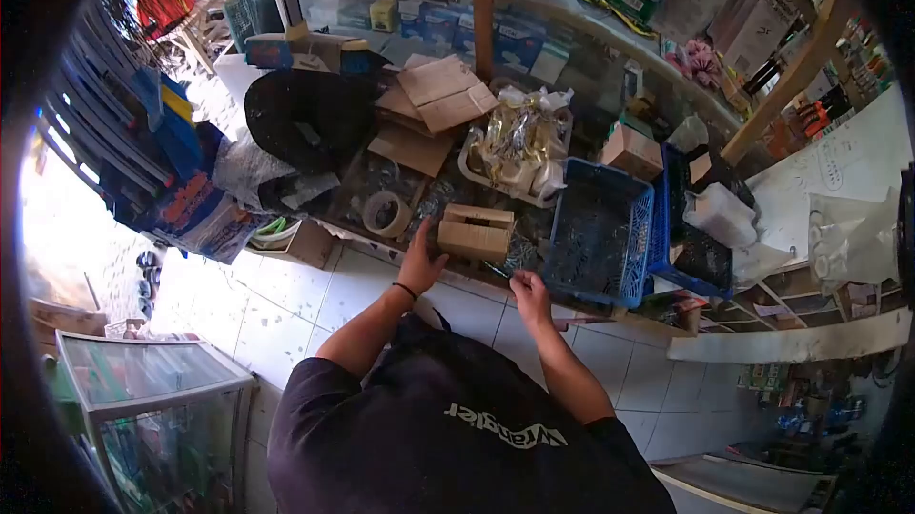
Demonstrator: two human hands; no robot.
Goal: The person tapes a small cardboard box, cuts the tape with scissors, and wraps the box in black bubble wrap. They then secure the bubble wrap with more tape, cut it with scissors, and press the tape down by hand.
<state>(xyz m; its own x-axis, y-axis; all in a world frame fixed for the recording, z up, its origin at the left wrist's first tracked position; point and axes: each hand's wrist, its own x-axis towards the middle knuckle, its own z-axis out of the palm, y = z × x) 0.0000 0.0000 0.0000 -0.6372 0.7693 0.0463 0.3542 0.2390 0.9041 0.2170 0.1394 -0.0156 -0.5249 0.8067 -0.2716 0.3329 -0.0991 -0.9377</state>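
Observation:
A small brown cardboard box [475, 234] with an open slot along its top stands near the front edge of the glass counter. My left hand [419, 264] is at the box's left side, fingers stretched out and thumb apart beside the cardboard. To the right of the box, my right hand [531, 299] has its fingers pinched together at the counter edge. What they hold is too small to make out. Just beyond these fingers lies a small heap of shiny metal pieces [521, 253]. A roll of tape [385, 214] rests left of my left hand.
A blue plastic basket [633, 271] stands right of my right hand. Behind the box sits a white tray [467, 167] of plastic-wrapped fittings, with cardboard sheets [446, 95] beside it. A black seat-like object [286, 123] lies left; a glass cabinet [143, 371] stands on the tiled floor.

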